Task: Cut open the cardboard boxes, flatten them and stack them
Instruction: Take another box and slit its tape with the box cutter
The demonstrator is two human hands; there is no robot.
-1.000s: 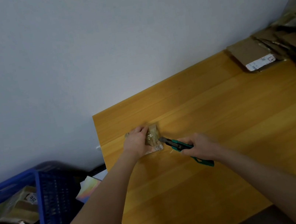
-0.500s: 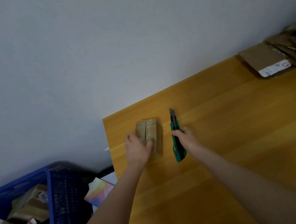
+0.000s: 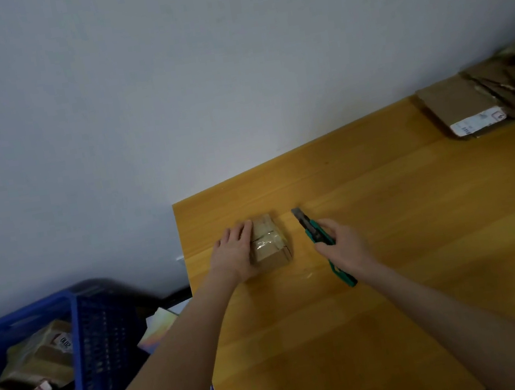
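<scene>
One small box at 11 o'clock looks still taped and uncut. Your left hand presses fairly flat against its side, and your right hand curls round the knife. Your flattened stack lies at 2 o'clock, the crate of waiting boxes at 8.

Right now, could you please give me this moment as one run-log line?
left hand: presses small taped box on table | right hand: grips green utility knife, blade clear of box | flattened cardboard: far right corner
</scene>
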